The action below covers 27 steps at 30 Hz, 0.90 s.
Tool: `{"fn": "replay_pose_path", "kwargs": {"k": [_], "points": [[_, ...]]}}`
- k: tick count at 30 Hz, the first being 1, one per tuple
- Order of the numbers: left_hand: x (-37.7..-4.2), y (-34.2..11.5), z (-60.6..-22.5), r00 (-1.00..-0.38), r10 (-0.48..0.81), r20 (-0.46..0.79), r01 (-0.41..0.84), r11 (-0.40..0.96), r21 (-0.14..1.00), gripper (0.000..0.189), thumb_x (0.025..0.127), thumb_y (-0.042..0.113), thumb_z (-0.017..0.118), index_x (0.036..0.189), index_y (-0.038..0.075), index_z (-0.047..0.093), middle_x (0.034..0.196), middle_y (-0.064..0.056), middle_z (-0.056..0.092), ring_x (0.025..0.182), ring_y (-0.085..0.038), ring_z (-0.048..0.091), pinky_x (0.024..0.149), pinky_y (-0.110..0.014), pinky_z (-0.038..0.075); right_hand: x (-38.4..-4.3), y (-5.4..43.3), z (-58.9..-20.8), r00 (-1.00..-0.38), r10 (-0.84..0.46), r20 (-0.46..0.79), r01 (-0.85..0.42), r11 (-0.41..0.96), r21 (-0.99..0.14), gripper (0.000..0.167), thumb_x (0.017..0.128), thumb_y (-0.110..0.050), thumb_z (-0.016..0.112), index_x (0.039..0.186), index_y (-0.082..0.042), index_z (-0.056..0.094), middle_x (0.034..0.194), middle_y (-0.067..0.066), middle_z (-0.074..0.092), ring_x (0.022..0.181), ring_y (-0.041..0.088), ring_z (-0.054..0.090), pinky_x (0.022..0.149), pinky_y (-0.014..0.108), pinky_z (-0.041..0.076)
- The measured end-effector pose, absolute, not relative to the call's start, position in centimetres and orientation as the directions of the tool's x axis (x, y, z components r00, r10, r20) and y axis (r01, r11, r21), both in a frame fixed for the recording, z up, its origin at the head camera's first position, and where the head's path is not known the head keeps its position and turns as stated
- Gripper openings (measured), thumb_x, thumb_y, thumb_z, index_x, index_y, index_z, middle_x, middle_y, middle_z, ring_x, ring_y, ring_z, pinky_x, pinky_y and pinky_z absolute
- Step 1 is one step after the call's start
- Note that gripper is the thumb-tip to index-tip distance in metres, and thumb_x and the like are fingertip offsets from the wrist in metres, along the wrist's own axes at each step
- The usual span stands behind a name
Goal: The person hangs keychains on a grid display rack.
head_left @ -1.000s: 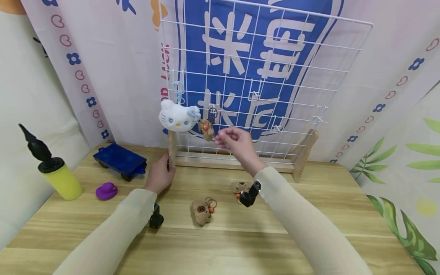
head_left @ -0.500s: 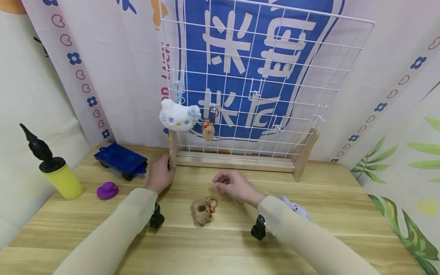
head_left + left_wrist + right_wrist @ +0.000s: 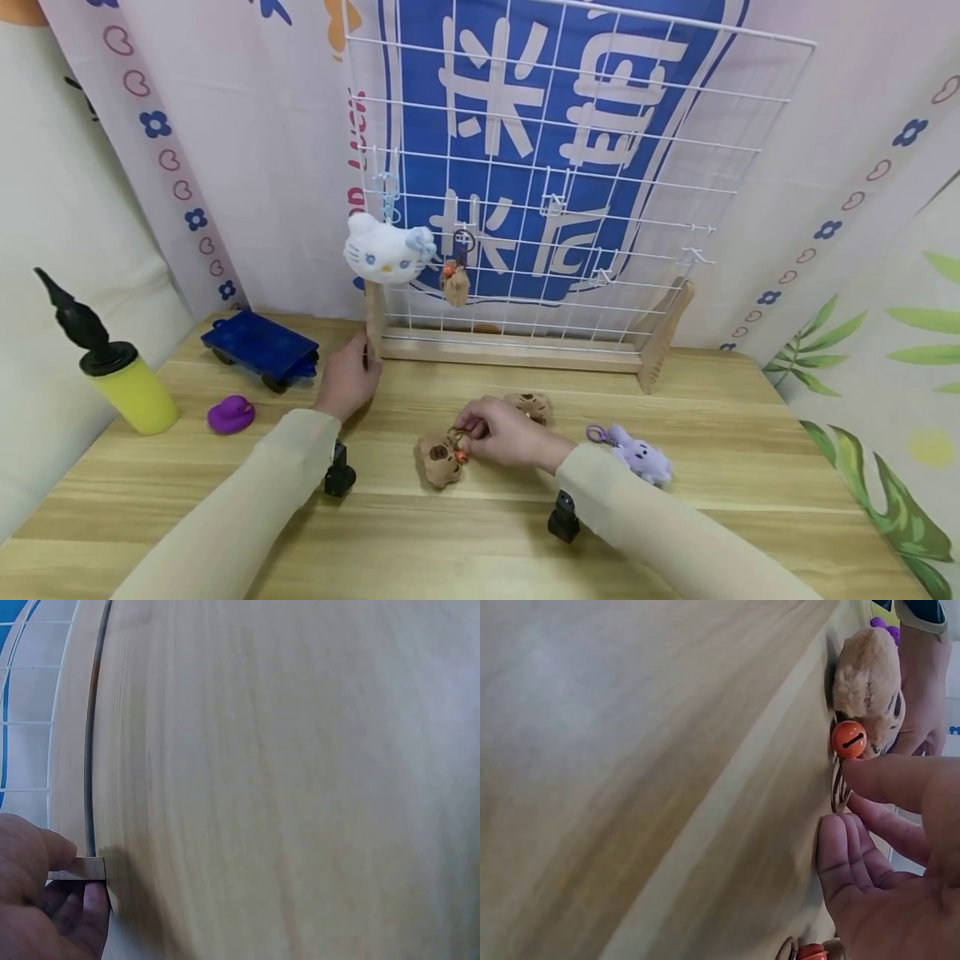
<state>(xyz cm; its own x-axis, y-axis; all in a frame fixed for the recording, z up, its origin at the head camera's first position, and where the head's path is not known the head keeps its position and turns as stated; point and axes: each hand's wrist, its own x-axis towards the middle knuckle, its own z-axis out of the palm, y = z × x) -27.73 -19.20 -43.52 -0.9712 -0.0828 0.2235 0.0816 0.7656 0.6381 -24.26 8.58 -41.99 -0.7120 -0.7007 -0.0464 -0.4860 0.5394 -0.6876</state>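
My left hand (image 3: 348,379) grips the left wooden foot (image 3: 374,325) of the white wire grid rack (image 3: 585,154); in the left wrist view, thumb and fingers pinch the foot's end (image 3: 79,868). On the table, my right hand (image 3: 510,432) pinches the metal ring (image 3: 841,787) of a brown plush keychain (image 3: 438,461) between thumb and forefinger. An orange bell (image 3: 849,739) sits beside that ring. Partly behind the right hand lies a second brown plush keychain (image 3: 531,406). From the rack's hooks hang a white cat-head plush (image 3: 388,250) and another brown plush keychain (image 3: 454,283).
A lilac plush keychain (image 3: 641,454) lies by the right sleeve. Bare hooks (image 3: 553,205) sit on the grid. At the left stand a blue toy cart (image 3: 261,346), a purple toy duck (image 3: 231,414) and a yellow hand pump (image 3: 138,396).
My right hand has come down from the hanging brown keychain to the table and taken the ring of the one lying there. The left hand has stayed on the rack's foot.
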Motion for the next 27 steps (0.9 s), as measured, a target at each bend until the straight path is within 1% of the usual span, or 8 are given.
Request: {"fn": "replay_pose_path", "kwargs": {"k": [3,11,17,21,27], "points": [[-27.7,-19.2,-43.6,-0.972,-0.078,0.223,0.086,0.762,0.641,0.059,0.1,0.002,0.055,0.155,-0.009,0.037,0.134,-0.037,0.061,0.119,-0.051,0.064,0.1,-0.063,0.053,-24.1,8.6,-42.2,-0.715,-0.697,-0.047,-0.485,0.544,-0.684,0.025,0.091,0.002,0.074,0.115,0.004,0.069,0.108,0.015,0.07,0.097,0.02,0.066,0.088,0.022,0.056],[-27.8,-19.2,-43.6,-0.972,-0.088,0.218,0.074,0.765,0.64,0.057,0.1,0.002,0.055,0.154,-0.009,0.039,0.133,-0.037,0.063,0.117,-0.05,0.066,0.099,-0.061,0.054,-23.7,8.5,-42.4,-0.701,-0.713,0.001,-0.532,0.522,-0.667,0.022,0.09,0.002,0.075,0.11,0.004,0.068,0.102,0.014,0.069,0.091,0.019,0.064,0.081,0.018,0.054],[-27.8,-19.1,-43.6,-0.974,-0.078,0.211,0.078,0.763,0.641,0.058,0.1,0.003,0.055,0.154,-0.009,0.038,0.135,-0.037,0.062,0.119,-0.051,0.065,0.099,-0.062,0.054,-23.4,8.5,-42.6,-0.722,-0.692,-0.013,-0.498,0.533,-0.684,0.023,0.088,0.002,0.077,0.108,0.0,0.065,0.1,0.01,0.069,0.09,0.013,0.062,0.082,0.018,0.054],[-27.7,-19.1,-43.5,-0.973,-0.081,0.217,0.079,0.764,0.64,0.056,0.101,0.003,0.055,0.153,-0.01,0.039,0.134,-0.037,0.062,0.118,-0.05,0.066,0.098,-0.061,0.055,-23.2,8.6,-42.6,-0.723,-0.691,-0.023,-0.487,0.532,-0.693,0.02,0.09,0.001,0.075,0.106,-0.003,0.064,0.098,0.007,0.068,0.088,0.009,0.06,0.08,0.017,0.054],[-27.7,-19.1,-43.4,-0.974,-0.078,0.213,0.078,0.766,0.638,0.057,0.102,0.003,0.054,0.154,-0.01,0.037,0.136,-0.038,0.061,0.119,-0.05,0.065,0.098,-0.061,0.055,-23.0,9.2,-42.4,-0.714,-0.7,-0.006,-0.482,0.498,-0.721,0.008,0.096,-0.002,0.07,0.104,-0.004,0.071,0.095,0.006,0.073,0.086,0.005,0.062,0.081,0.018,0.055]]}}
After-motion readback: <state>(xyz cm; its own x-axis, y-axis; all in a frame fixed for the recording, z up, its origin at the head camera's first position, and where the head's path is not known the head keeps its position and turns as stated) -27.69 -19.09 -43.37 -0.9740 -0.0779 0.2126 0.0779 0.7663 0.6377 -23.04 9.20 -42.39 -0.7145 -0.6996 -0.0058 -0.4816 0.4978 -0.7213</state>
